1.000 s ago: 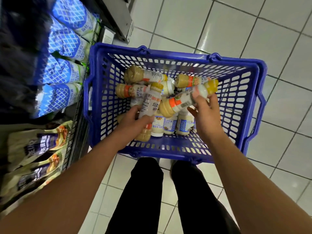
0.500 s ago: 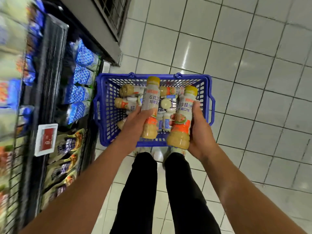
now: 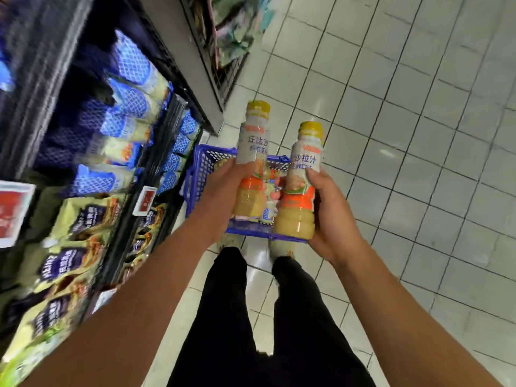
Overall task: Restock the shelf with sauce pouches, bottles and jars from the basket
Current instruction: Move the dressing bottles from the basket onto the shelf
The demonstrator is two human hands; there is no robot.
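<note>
**Both bottles lifted, shelf swings into view**

The shelf [image 3: 156, 152] on my left fills far more of the view than half a second ago, its blue pouches [image 3: 131, 101] and yellow-green pouches [image 3: 81, 219] blurred. The basket [image 3: 201, 174] on the floor tiles [image 3: 391, 135] is now mostly hidden behind my hands. My left hand [image 3: 223, 188] grips the left bottle [image 3: 252, 152] upright. My right hand [image 3: 332, 219] grips the right bottle [image 3: 303, 174] just beside it, and both are raised above the basket. A red price tag [image 3: 145, 201] hangs on the shelf edge.
</note>
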